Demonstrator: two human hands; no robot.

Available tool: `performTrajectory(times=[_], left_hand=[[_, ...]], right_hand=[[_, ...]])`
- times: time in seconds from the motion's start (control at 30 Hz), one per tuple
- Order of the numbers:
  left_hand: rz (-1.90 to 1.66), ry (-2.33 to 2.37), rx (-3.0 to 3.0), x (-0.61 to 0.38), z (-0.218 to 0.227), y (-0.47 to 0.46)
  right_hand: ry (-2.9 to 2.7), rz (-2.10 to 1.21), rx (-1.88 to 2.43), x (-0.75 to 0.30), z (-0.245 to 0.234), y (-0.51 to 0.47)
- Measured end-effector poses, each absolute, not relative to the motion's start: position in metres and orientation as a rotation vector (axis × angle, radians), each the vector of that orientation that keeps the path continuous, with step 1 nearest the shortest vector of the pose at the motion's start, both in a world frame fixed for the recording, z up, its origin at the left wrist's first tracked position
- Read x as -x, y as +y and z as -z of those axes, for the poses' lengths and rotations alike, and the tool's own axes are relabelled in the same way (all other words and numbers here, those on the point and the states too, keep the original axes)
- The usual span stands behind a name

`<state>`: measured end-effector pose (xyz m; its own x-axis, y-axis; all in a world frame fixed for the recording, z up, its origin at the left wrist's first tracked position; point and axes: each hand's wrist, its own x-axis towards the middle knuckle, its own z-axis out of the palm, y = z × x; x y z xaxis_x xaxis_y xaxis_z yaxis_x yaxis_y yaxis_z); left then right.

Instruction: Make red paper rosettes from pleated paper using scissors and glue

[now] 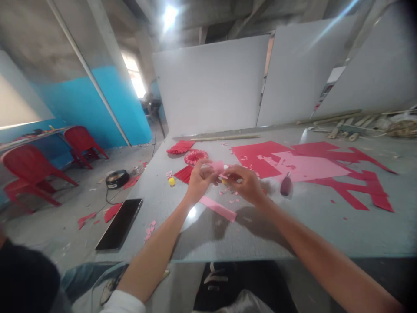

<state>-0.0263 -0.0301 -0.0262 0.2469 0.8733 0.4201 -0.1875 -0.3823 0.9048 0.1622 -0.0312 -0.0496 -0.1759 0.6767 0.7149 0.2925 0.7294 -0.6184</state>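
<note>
My left hand [201,177] is closed in a pinch on a small piece of pink paper [217,165]. Close beside it, my right hand [243,180] is closed on a small white-and-yellow thing that looks like a glue stick [224,176], mostly covered by the fingers. Below the hands a pink paper strip [219,208] lies on the table. A yellow cap [171,181] stands to the left. Behind my left hand are a pleated red paper fan [184,174], a round pink-and-red rosette [195,156] and another folded red paper piece [180,147].
Red sheets [257,152] and a pink sheet [312,167] lie to the right, near a dark red handle-like tool [286,186]. A black phone [120,224] rests at the table's left edge. Wooden sticks [345,126] lie at the back right. Red chairs [28,169] stand left.
</note>
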Motion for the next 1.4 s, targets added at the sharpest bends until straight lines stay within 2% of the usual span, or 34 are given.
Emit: performTrajectory(times=[0.6,0.97,1.4], left_hand=[[-1.446,0.803,-1.734,0.023,0.032,-0.033],[-1.394,0.780,-1.603,0.020,0.032,-0.035],[-1.439,0.741,-1.433,0.010,0.034,-0.040]], right_hand=[[-1.695,-0.367,0.781,-0.162,0.048,-0.033],[-1.535,-0.823,0.831,-0.159,0.048,-0.033],[-1.308,-0.936,0.823,-0.150,0.040,-0.035]])
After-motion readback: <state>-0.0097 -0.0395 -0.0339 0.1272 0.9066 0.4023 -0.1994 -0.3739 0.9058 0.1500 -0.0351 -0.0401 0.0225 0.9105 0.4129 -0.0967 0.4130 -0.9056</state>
